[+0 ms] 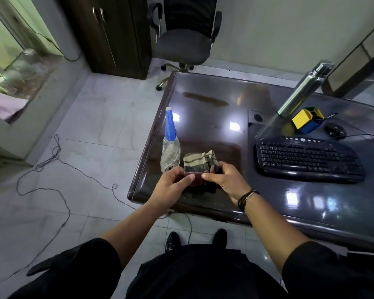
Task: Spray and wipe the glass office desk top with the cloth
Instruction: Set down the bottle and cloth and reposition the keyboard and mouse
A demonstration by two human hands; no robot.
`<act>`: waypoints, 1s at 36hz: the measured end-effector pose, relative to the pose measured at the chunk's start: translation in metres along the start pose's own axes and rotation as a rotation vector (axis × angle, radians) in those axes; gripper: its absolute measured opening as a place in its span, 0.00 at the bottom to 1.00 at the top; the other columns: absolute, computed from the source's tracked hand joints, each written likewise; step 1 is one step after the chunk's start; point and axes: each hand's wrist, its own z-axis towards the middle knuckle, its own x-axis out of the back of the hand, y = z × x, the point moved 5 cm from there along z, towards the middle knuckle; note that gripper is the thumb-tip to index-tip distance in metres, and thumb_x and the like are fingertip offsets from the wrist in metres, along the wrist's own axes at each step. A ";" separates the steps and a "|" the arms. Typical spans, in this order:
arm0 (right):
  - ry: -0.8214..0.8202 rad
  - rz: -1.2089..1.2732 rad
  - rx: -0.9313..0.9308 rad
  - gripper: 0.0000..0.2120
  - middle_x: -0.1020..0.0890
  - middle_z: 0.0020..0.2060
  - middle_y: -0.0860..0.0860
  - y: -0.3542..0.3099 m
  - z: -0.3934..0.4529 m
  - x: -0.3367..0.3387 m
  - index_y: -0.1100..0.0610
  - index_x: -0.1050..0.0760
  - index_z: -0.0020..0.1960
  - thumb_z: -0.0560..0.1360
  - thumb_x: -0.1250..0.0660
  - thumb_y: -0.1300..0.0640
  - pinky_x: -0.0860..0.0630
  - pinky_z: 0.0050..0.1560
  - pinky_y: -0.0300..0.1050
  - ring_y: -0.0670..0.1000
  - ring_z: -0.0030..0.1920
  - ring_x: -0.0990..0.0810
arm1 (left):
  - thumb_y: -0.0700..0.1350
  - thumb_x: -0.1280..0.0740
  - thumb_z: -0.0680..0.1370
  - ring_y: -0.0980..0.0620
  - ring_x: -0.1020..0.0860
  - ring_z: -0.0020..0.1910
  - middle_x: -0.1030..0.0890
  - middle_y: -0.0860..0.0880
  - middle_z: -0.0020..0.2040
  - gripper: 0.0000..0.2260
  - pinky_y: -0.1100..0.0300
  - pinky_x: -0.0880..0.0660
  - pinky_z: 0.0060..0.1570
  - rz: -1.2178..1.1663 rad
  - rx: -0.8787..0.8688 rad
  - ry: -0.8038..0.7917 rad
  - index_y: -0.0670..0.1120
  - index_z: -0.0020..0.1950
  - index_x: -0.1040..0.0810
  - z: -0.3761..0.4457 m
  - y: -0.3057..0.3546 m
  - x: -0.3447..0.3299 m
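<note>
Head view, person standing at the near left corner of the glass-topped table (203, 100).

Left hand (171, 186): held over the table's near edge, fingers curled, thumb meeting the near edge of the folded cloth (200, 166). Its grip is closed on the cloth's left side.

Right hand (225, 180): opposite the left, thumb laid across the cloth's dark red near edge, fingers wrapped behind it. Its grip is closed on the cloth's right side. Dark bands (246, 197) sit around the right wrist.

Cloth: checked, pale yellow and dark, folded into a compact pad, held between both hands just above the table near its front left corner. Whether its underside touches the glass cannot be told.

Spray bottle (170, 147): clear body, blue trigger head, standing upright on the table just left of the cloth, close to the table's left edge. Neither hand touches it.

Table surface: a long brownish smear (205, 98) lies toward the far side. Bright ceiling-light reflections show on the glass.

Right portion of the table: black keyboard (309, 160), black mouse (335, 130) behind it, yellow-and-blue pen holder (307, 121), steel flask (302, 89) standing just behind the holder.

Beyond the table: grey office chair (184, 44), dark wooden cabinet (108, 33). A thin cable (52, 169) trails over the tiled floor at left.
</note>
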 end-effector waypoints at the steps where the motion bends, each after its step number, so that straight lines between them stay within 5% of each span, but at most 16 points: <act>1: 0.003 0.010 -0.007 0.13 0.19 0.42 0.47 -0.001 0.000 0.000 0.55 0.25 0.47 0.71 0.21 0.62 0.25 0.50 0.41 0.46 0.45 0.20 | 0.46 0.26 0.80 0.54 0.25 0.35 0.20 0.48 0.36 0.12 0.58 0.28 0.38 0.021 -0.026 -0.004 0.38 0.49 0.22 -0.001 0.002 0.002; 6: 0.049 -0.037 -0.098 0.37 0.21 0.57 0.53 -0.006 -0.002 0.002 0.53 0.36 0.68 0.68 0.17 0.51 0.26 0.53 0.44 0.49 0.57 0.20 | 0.48 0.24 0.76 0.38 0.16 0.49 0.14 0.41 0.47 0.13 0.42 0.19 0.57 0.082 -0.094 -0.031 0.43 0.52 0.24 0.002 0.012 0.000; 10: 0.019 -0.009 -0.138 0.34 0.22 0.59 0.56 -0.006 0.002 0.007 0.52 0.37 0.70 0.72 0.21 0.60 0.24 0.50 0.44 0.51 0.56 0.20 | 0.49 0.24 0.76 0.47 0.17 0.43 0.16 0.44 0.42 0.11 0.40 0.18 0.50 0.160 -0.135 0.036 0.51 0.46 0.26 0.007 0.020 -0.004; 14: 0.066 0.151 -0.184 0.27 0.20 0.54 0.55 -0.007 0.005 0.015 0.55 0.35 0.71 0.76 0.29 0.66 0.26 0.40 0.45 0.51 0.48 0.20 | 0.44 0.24 0.77 0.55 0.20 0.39 0.18 0.51 0.38 0.10 0.53 0.21 0.42 0.149 -0.160 0.122 0.47 0.45 0.25 0.009 0.028 -0.008; 19: -0.080 0.015 -0.203 0.42 0.20 0.61 0.54 -0.004 0.003 0.013 0.50 0.39 0.71 0.67 0.18 0.49 0.24 0.53 0.49 0.54 0.61 0.20 | 0.46 0.24 0.77 0.46 0.18 0.42 0.18 0.49 0.40 0.11 0.45 0.19 0.46 0.159 -0.156 0.114 0.48 0.44 0.26 0.012 0.033 -0.013; 22: -0.110 -0.035 -0.177 0.37 0.20 0.60 0.55 -0.004 0.006 0.013 0.50 0.40 0.71 0.72 0.20 0.58 0.22 0.57 0.48 0.53 0.60 0.21 | 0.47 0.24 0.77 0.44 0.19 0.40 0.18 0.44 0.41 0.11 0.43 0.20 0.44 0.212 -0.162 0.114 0.47 0.45 0.26 0.014 0.035 -0.012; 28: -0.054 0.069 -0.189 0.32 0.19 0.56 0.57 -0.007 0.010 0.024 0.51 0.33 0.65 0.63 0.28 0.56 0.27 0.45 0.49 0.53 0.49 0.22 | 0.44 0.25 0.79 0.46 0.15 0.46 0.15 0.46 0.44 0.10 0.42 0.17 0.47 0.227 -0.137 0.120 0.48 0.46 0.27 0.013 0.041 -0.015; 32: -0.135 0.145 -0.142 0.46 0.16 0.59 0.53 -0.012 0.008 0.024 0.53 0.32 0.71 0.59 0.15 0.46 0.24 0.52 0.52 0.56 0.58 0.18 | 0.43 0.25 0.79 0.48 0.15 0.47 0.14 0.48 0.47 0.10 0.43 0.16 0.49 0.280 -0.188 0.072 0.51 0.48 0.26 0.010 0.055 -0.020; 36: -0.272 0.311 0.152 0.40 0.21 0.64 0.69 -0.040 0.000 0.031 0.59 0.32 0.75 0.67 0.20 0.66 0.26 0.68 0.67 0.66 0.64 0.22 | 0.35 0.27 0.78 0.50 0.15 0.49 0.14 0.52 0.50 0.08 0.52 0.16 0.49 0.317 -0.480 0.042 0.46 0.52 0.23 0.000 0.091 -0.024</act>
